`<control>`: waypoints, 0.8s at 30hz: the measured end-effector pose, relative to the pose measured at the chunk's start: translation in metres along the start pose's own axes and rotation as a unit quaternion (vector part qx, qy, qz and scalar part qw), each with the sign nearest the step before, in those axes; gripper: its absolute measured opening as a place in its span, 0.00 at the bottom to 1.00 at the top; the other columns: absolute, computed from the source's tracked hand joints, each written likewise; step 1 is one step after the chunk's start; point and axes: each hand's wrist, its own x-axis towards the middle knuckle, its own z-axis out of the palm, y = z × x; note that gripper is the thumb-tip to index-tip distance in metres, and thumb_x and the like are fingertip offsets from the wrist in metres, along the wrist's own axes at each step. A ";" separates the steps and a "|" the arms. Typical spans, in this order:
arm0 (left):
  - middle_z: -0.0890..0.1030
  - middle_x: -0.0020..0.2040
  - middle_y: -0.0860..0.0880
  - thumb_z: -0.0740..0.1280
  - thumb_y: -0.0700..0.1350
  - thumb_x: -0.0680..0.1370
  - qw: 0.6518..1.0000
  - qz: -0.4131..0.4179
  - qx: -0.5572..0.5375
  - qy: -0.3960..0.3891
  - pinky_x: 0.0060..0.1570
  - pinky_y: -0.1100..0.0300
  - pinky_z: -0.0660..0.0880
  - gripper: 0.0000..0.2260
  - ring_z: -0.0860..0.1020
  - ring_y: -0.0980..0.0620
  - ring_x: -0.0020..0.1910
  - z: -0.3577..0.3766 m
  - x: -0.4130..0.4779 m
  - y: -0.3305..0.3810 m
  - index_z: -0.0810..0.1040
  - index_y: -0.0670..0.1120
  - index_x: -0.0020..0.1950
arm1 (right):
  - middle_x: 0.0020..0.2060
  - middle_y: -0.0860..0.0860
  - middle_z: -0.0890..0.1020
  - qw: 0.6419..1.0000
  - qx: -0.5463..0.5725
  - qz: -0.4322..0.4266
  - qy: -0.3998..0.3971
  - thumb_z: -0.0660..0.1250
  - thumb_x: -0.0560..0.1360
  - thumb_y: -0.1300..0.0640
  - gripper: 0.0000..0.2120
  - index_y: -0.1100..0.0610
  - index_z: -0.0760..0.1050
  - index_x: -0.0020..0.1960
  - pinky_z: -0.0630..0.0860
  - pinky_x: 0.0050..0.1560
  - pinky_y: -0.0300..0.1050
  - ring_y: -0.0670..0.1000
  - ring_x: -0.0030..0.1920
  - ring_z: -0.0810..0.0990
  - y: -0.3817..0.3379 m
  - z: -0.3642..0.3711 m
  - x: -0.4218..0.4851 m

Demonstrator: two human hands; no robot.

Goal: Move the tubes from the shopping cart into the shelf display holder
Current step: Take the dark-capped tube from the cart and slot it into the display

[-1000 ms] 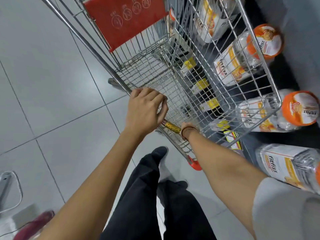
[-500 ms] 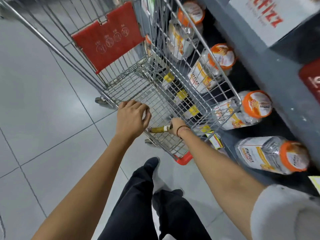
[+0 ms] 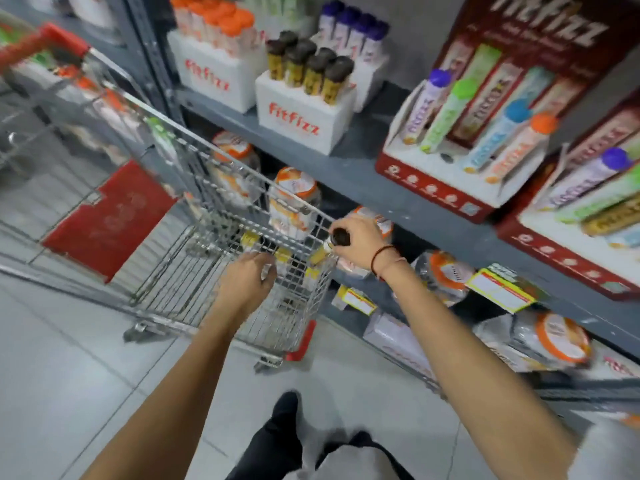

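Steel wire cart [image 3: 194, 271] sits w/ its right side close along the grey shelf edge [image 3: 381, 188]; only a narrow gap shows between them. Your right hand [image 3: 360, 242] is above the cart's right rim, fingers closed round a dark-capped tube [image 3: 337, 237], cap end facing you; the tube body is mostly hidden by the hand and blurred. Your left hand [image 3: 247, 280] is over the near end of the basket w/ fingers curled; whether it grips the wire or anything else can't be told.

Target area: white holder [image 3: 304, 123] on the shelf carries four dark-capped tubes [image 3: 311, 69] upright. Open shelf surface lies to its right, between it and the red display tray [image 3: 433, 188], and the space directly above the holder is unobstructed. A second white holder w/ orange-capped tubes [image 3: 214, 24] stands behind-left, and one w/ purple caps [image 3: 353, 31] behind-right.

Hard to read: motion blur softens most of the frame. Yellow items low in the basket [image 3: 249, 239] may be tubes or shelf tags seen thru the mesh; can't tell. Orange-lidded jars [image 3: 294, 199] on the lower shelf show partly thru the wire. Red tray at far right is cut off by the frame.
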 end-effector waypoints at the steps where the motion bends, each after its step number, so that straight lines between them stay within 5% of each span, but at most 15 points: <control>1: 0.81 0.52 0.38 0.65 0.40 0.76 1.000 0.015 -0.006 0.002 0.41 0.50 0.75 0.09 0.78 0.39 0.47 -0.001 0.009 0.015 0.79 0.40 0.55 | 0.54 0.61 0.80 1.000 0.007 0.008 0.025 0.69 0.70 0.61 0.14 0.59 0.79 0.56 0.74 0.59 0.49 0.60 0.57 0.77 0.004 -0.016 -0.009; 9: 0.81 0.45 0.38 0.66 0.38 0.72 0.977 0.210 -0.012 0.026 0.38 0.50 0.76 0.08 0.78 0.37 0.44 0.008 0.079 0.121 0.80 0.39 0.50 | 0.56 0.60 0.79 0.989 0.008 0.060 0.138 0.70 0.71 0.62 0.17 0.60 0.76 0.60 0.70 0.61 0.47 0.59 0.59 0.75 0.039 -0.118 -0.078; 16: 0.80 0.50 0.39 0.65 0.41 0.71 0.946 0.323 0.001 -0.017 0.41 0.46 0.77 0.13 0.77 0.37 0.49 0.048 0.111 0.182 0.77 0.38 0.55 | 0.61 0.57 0.78 0.974 0.001 0.118 0.194 0.69 0.73 0.61 0.20 0.58 0.74 0.65 0.68 0.64 0.44 0.56 0.62 0.75 0.072 -0.169 -0.115; 24: 0.71 0.68 0.41 0.68 0.43 0.74 0.934 0.346 0.065 -0.061 0.65 0.43 0.62 0.24 0.67 0.41 0.68 0.086 0.121 0.186 0.69 0.40 0.68 | 0.57 0.59 0.75 0.973 -0.018 0.132 0.191 0.66 0.74 0.66 0.20 0.54 0.75 0.64 0.69 0.58 0.44 0.58 0.58 0.75 0.096 -0.193 -0.124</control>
